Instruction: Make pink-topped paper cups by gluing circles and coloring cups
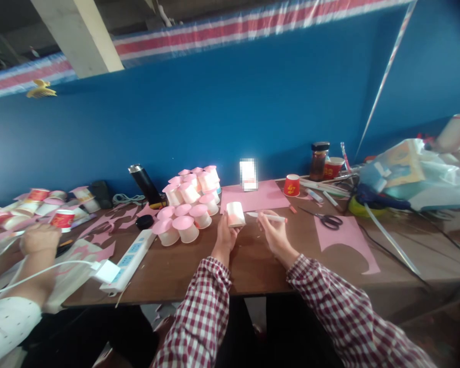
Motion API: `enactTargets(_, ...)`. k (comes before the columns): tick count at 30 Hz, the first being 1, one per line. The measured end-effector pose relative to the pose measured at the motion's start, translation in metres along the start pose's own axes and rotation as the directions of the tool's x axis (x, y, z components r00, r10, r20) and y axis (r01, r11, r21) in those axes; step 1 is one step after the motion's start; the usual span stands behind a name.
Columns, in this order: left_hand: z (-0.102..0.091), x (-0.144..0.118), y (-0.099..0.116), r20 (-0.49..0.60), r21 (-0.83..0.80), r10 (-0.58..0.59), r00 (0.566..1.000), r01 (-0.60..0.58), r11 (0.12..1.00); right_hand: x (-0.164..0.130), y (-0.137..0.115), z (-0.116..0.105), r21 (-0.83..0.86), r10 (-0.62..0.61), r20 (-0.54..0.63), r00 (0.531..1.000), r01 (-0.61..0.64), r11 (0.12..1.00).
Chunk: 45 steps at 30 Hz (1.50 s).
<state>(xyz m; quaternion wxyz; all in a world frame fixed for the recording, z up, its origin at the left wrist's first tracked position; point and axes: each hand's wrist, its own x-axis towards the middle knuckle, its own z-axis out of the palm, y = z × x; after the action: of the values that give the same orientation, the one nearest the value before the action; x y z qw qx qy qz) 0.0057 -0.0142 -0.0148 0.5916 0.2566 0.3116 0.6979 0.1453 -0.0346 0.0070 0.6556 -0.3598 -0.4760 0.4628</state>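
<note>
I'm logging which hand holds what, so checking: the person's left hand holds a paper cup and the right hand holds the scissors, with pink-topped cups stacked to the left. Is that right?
Not quite. In the head view the right hand holds a white pen, not the scissors, which lie untouched on the table. The left hand does hold the paper cup, and the pink-topped cups are stacked to the left.

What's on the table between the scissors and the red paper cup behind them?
In the head view, only a small orange scrap lies between the scissors and the red paper cup; otherwise bare tabletop.
</note>
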Motion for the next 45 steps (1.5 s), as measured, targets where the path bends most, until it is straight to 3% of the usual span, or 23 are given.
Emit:
enactTargets(15,-0.0009,0.0029,-0.0078,0.018,0.157,0.012,1.000,-0.014,0.988,-0.0059,-0.0010,0.0027,-0.109,-0.020,0.072,0.997,0.028,0.994)
enactTargets(45,0.0017,0.0010,-0.0071,-0.005,0.203,0.030,1.000,-0.028,0.979,-0.0057,0.0042,0.0018,-0.151,-0.016,0.128,0.992,0.036,0.988)
